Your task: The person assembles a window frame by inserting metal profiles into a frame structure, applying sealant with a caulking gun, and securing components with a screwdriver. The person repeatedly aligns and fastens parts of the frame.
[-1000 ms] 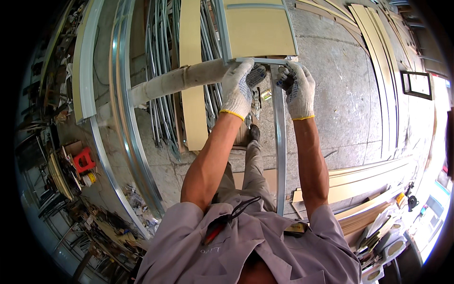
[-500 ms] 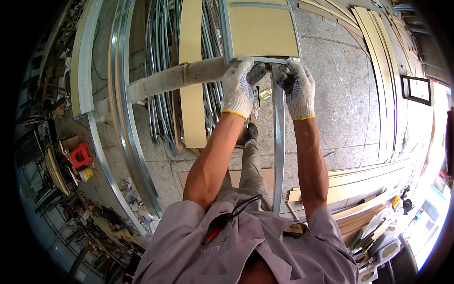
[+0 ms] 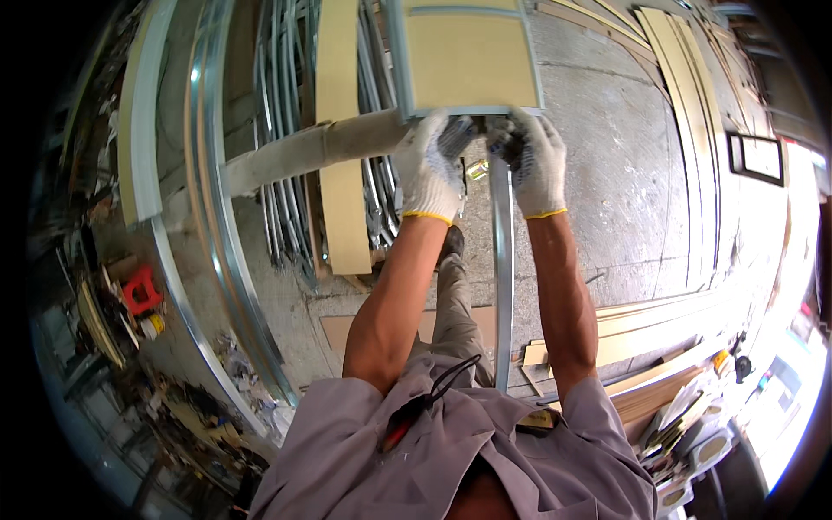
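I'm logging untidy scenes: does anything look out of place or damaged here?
Yes: crumpled pale scraps lie loose between long metal strips at the lower left, looking like litter beside orderly lengths. The framed yellow panel shows no obvious damage, though slightly blurred.

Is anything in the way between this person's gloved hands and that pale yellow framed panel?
Nothing visible is. The left hand and right hand are both right at the near edge of the framed panel, with no object showing in between. Blur hides exactly how they meet it.
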`<state>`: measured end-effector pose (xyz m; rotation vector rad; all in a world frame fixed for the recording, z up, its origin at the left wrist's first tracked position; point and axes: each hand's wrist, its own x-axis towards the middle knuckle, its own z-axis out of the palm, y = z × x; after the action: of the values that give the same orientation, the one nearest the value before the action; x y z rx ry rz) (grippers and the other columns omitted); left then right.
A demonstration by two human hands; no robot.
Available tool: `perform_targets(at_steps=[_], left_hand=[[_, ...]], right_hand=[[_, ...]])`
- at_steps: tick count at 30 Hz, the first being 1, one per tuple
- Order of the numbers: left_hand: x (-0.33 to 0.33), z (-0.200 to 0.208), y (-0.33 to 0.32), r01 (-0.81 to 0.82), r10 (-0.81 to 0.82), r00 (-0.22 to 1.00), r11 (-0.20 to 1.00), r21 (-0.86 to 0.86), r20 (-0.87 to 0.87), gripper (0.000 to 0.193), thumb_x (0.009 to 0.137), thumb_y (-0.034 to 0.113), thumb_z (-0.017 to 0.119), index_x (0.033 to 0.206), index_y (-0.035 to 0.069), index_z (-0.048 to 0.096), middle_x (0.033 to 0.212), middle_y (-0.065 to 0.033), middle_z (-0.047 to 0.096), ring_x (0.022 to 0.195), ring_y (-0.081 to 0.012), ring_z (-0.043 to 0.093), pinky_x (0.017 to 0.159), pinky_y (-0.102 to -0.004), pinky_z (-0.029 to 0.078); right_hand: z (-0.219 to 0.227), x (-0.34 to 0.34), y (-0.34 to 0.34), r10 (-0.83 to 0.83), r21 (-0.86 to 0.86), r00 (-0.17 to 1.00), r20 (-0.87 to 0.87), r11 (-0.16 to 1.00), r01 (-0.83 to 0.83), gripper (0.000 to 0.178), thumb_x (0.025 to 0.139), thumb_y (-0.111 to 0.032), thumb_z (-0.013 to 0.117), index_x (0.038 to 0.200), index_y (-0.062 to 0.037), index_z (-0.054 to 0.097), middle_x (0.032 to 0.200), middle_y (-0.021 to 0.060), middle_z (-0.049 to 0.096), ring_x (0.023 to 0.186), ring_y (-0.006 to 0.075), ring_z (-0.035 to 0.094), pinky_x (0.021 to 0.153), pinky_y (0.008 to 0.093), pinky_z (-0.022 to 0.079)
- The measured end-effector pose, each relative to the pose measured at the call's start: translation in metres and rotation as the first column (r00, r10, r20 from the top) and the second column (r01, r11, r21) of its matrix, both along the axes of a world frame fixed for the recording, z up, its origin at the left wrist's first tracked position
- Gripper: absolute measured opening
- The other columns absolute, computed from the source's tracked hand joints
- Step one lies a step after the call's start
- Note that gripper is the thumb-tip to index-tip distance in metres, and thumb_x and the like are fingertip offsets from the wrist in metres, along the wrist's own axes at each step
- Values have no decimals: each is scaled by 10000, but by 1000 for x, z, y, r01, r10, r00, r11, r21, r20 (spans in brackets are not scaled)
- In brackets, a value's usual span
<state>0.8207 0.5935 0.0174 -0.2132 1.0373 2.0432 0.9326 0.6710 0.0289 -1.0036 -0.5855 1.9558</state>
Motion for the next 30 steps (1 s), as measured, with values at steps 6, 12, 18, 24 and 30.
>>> perform_targets(at_steps=[6, 12, 18, 24, 30], left_hand=[[-11, -12, -6, 21, -17, 999, 995, -100, 37, 234, 973, 183, 684, 1120, 1, 679, 1111, -143, 714, 973, -274, 715, 849, -386, 614], [-8, -8, -2, -9, 14, 999, 994, -110, 43, 172, 954, 111, 701, 1079, -5, 676, 985, -146, 719, 889, -284, 742, 773, -394, 639], [-5, -1, 0, 11, -14, 1000, 992, -128, -17, 204, 977, 154, 683, 1112, 0, 686, 1058, -143, 732, 934, -266, 728, 805, -370, 614], [0, 1, 3, -36, -11, 978, 975, -219, -208, 189, 956, 198, 753, 1013, 20, 723, 973, -55, 726, 835, -143, 669, 803, -298, 539], [-6, -29, -9, -15, -2, 989, 993, -120, -146, 154, 990, 169, 726, 1033, 22, 734, 984, -37, 726, 831, -124, 664, 783, -292, 554]], right_hand=[[-1, -6, -4, 4, 27, 999, 34, 1000, -5, 293, 967, -133, 700, 1177, 70, 681, 974, 82, 711, 768, 128, 673, 678, 274, 558], [-13, -1, 0, 33, 57, 996, 82, 998, -37, 234, 989, -160, 695, 1111, 39, 682, 883, 51, 688, 674, 97, 642, 631, 250, 558], [10, -2, 2, 88, 60, 972, 218, 993, -103, 290, 975, -225, 706, 1018, 60, 736, 850, 49, 709, 680, 90, 635, 630, 247, 526], [-3, -17, -3, 10, 93, 976, 220, 995, -31, 262, 1013, -200, 662, 1092, 48, 689, 880, 68, 719, 713, 112, 690, 649, 259, 571], [-7, -17, 0, 186, 96, 932, 311, 969, -226, 346, 1047, -288, 638, 1033, 53, 696, 868, 84, 735, 702, 119, 685, 657, 258, 568]])
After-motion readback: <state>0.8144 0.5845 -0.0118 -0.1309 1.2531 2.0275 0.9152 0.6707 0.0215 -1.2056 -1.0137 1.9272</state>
